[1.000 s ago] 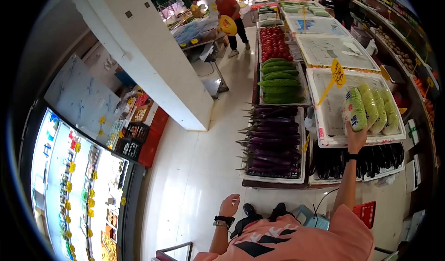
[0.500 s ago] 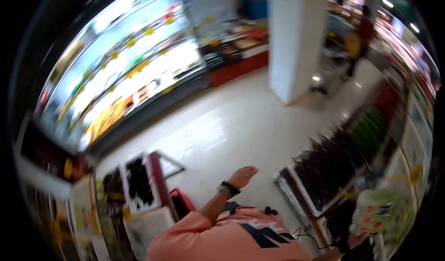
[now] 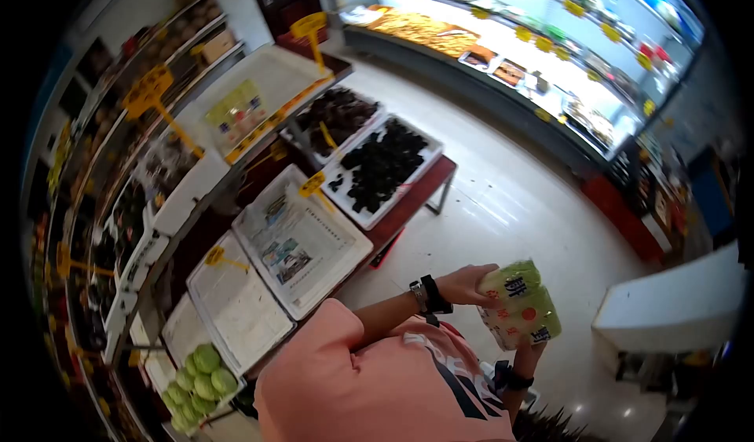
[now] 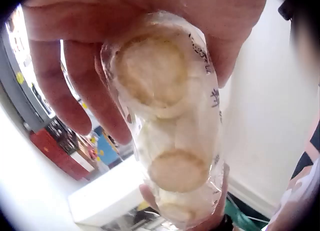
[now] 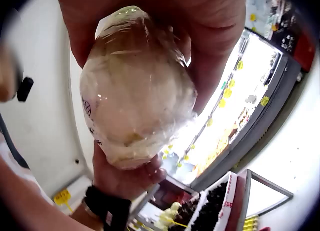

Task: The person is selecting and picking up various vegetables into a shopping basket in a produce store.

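A clear-wrapped pack of pale green cabbages (image 3: 518, 308) with printed lettering is held up over the floor. My left hand (image 3: 467, 285) grips its left end, and my right hand (image 3: 530, 354) holds its lower side. In the left wrist view, left-hand fingers (image 4: 92, 85) curl round the pack, and round cut bases (image 4: 177, 171) show through the film. The right wrist view has my right hand (image 5: 205, 25) around the near end of the pack (image 5: 137, 90), with my left hand (image 5: 125, 178) at the far end.
Left are stands with a newspaper-lined tray (image 3: 357, 246), a white tray (image 3: 267, 328), round green cabbages (image 3: 206, 383) and a tray of dark produce (image 3: 428, 147). A lit display case (image 3: 471, 30) stands behind, a white pillar (image 3: 667, 305) at right.
The view has swung round from the eggplant stand towards other stands and the lit case. The pack, earlier at my right hand alone on a tray, is now lifted and gripped by both hands.
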A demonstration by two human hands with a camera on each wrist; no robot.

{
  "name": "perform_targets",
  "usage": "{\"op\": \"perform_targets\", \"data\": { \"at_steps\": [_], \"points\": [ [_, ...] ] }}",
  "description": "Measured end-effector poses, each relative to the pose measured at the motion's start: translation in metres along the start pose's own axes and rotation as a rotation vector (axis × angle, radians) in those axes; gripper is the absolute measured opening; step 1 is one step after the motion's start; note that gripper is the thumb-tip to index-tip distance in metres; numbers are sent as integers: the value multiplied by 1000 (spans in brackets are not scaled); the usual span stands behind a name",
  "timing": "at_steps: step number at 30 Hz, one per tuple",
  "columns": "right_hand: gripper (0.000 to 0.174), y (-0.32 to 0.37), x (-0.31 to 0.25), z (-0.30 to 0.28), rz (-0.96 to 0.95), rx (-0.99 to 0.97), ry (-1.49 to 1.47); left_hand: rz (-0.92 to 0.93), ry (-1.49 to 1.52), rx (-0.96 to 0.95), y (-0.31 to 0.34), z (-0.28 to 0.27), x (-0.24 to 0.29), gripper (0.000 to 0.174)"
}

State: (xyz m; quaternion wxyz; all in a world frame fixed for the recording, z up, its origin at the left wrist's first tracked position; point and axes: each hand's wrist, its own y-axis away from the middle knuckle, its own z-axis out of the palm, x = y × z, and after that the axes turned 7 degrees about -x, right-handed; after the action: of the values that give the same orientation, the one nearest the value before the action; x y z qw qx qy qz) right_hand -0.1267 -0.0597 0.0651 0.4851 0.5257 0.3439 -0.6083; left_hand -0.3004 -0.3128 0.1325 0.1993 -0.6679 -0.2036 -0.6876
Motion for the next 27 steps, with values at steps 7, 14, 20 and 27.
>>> {"op": "perform_targets", "data": {
  "at_steps": [7, 14, 20, 27],
  "points": [
    [57, -146, -6, 68, 234, -574, 120, -70, -283, 428, 24, -75, -4, 61],
    [97, -295, -20, 150, 103, -936, 255, -91, -305, 863, 16, -113, 3, 60],
    [101, -406, -61, 271, -601, -1401, 680, -128, -428, 1236, 20, -135, 27, 68],
    [74, -378, -74, 448, -711, -2076, 598, -335, -437, 1525, 75, -142, 51, 68]
  ]
}}
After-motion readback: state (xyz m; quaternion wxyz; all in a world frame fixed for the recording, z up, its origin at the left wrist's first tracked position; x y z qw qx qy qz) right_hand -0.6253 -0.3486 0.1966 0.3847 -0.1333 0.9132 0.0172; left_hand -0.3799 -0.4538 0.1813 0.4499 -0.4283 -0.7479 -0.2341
